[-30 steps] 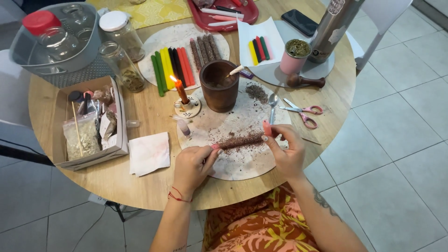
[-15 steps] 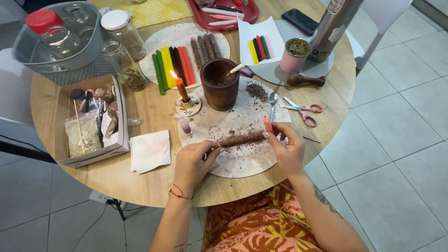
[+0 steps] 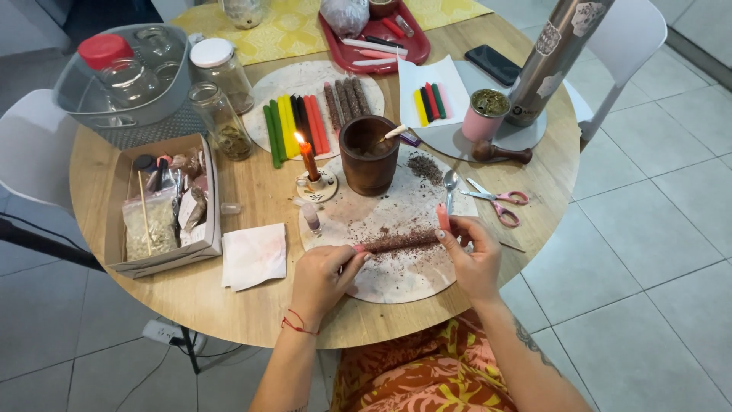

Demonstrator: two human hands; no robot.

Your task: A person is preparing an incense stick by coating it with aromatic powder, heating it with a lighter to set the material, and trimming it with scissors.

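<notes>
My left hand (image 3: 324, 276) and my right hand (image 3: 471, 255) each pinch one end of a pink candle (image 3: 398, 242) coated in dark herb crumbs. The candle lies across a round white board (image 3: 396, 286) strewn with the same crumbs. Behind the board stands a brown mortar cup (image 3: 369, 153) with a small stick in it. A lit orange candle (image 3: 308, 160) burns on a small holder to its left. A small pile of dark herbs (image 3: 424, 168) and a spoon (image 3: 450, 184) lie near my right hand.
Pink-handled scissors (image 3: 499, 201) lie right of the board. A folded napkin (image 3: 255, 255), a cardboard box of packets (image 3: 162, 206), glass jars (image 3: 217, 114) and a grey basket (image 3: 122, 84) sit at left. Coloured candles (image 3: 296, 126), a red tray (image 3: 374, 38), a phone (image 3: 494, 64) and a tall metal flask (image 3: 553, 57) stand behind.
Both hands keep hold of the candle's ends on the board. The candle has shifted only slightly in the crumbs.
</notes>
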